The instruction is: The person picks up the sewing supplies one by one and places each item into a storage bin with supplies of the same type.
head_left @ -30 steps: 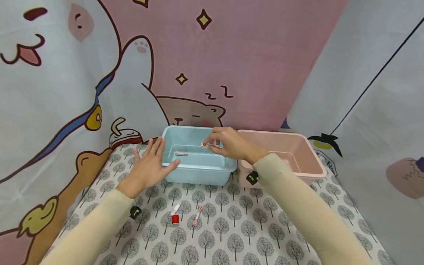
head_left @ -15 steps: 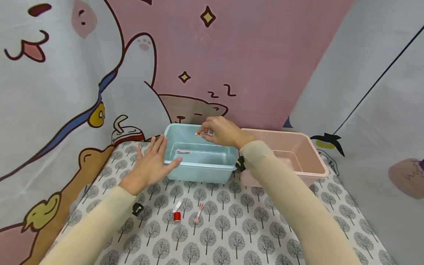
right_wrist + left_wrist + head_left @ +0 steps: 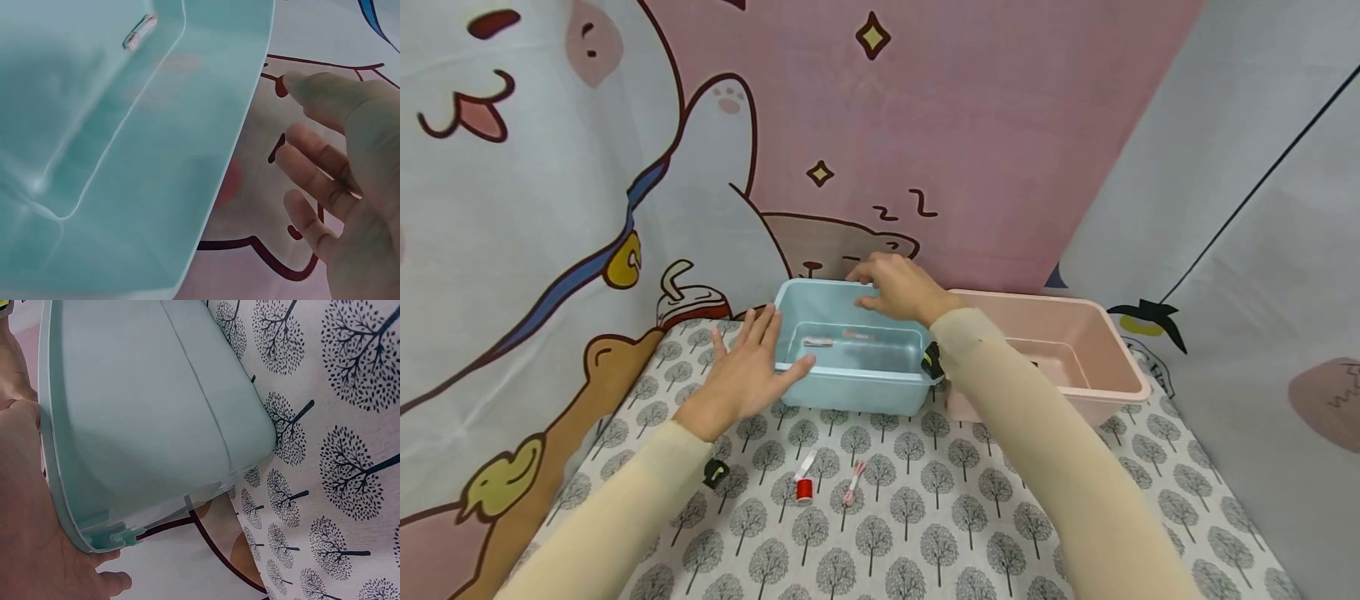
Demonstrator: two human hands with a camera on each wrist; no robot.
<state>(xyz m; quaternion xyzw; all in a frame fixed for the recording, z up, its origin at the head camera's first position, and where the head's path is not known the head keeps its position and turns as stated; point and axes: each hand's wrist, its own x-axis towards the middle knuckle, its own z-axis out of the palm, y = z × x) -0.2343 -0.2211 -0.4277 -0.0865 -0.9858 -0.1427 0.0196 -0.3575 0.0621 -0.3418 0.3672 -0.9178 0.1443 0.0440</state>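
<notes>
My right hand (image 3: 897,287) is over the far rim of the light blue bin (image 3: 857,392), its fingers parted and holding nothing. The right wrist view shows the same hand (image 3: 369,144) just outside the bin's edge. My left hand (image 3: 737,379) lies against the bin's left end with fingers extended; in the left wrist view, this hand (image 3: 31,537) touches the rim. Inside the bin are a small whitish corded bundle (image 3: 817,342) and a blurred pinkish item (image 3: 859,335). A red thread spool (image 3: 803,490), a white strip (image 3: 806,464) and a pink cord bundle (image 3: 854,482) lie on the cloth.
A pink bin (image 3: 1097,333) stands at the right, close beside the blue one. Tree-print cloth (image 3: 940,533) covers the table. Behind both bins hangs a cartoon-printed curtain (image 3: 985,150).
My right hand has moved up and toward the far rim and let go of the small item it pinched. A second item now shows inside the blue bin. My left hand stays at the rim.
</notes>
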